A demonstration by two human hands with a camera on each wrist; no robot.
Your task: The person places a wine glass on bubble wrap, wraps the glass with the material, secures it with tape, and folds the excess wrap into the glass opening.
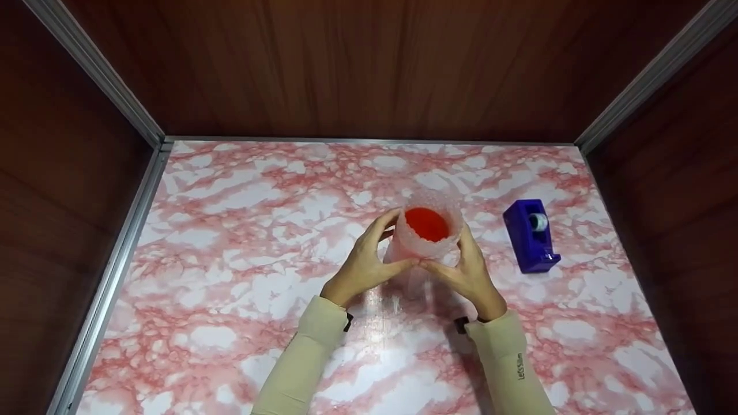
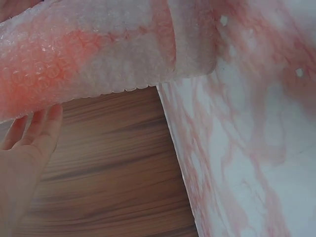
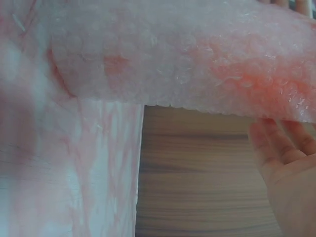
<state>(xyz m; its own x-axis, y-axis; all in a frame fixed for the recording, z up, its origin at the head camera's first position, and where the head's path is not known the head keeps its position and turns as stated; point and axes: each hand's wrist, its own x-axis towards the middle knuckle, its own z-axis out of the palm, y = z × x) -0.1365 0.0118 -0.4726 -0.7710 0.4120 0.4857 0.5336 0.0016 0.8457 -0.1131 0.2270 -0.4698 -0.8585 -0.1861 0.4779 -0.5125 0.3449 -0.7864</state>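
Note:
A bubble-wrap tube stands upright in the middle of the head view, wrapped round something whose red round top shows inside the wrap's upper rim. The rest of that red thing is only a blurred orange-red patch through the bubbles. My left hand holds the tube from the left and my right hand from the right. Both thumbs come together on the near side. In the left wrist view, fingertips of the left hand press the wrap; the right wrist view shows the right hand likewise at the wrap.
To the right of the hands sits a blue tape dispenser with a roll of clear tape. Dark wood panels wall in the red-and-white marbled table at the back and both sides, with metal framing at the corners.

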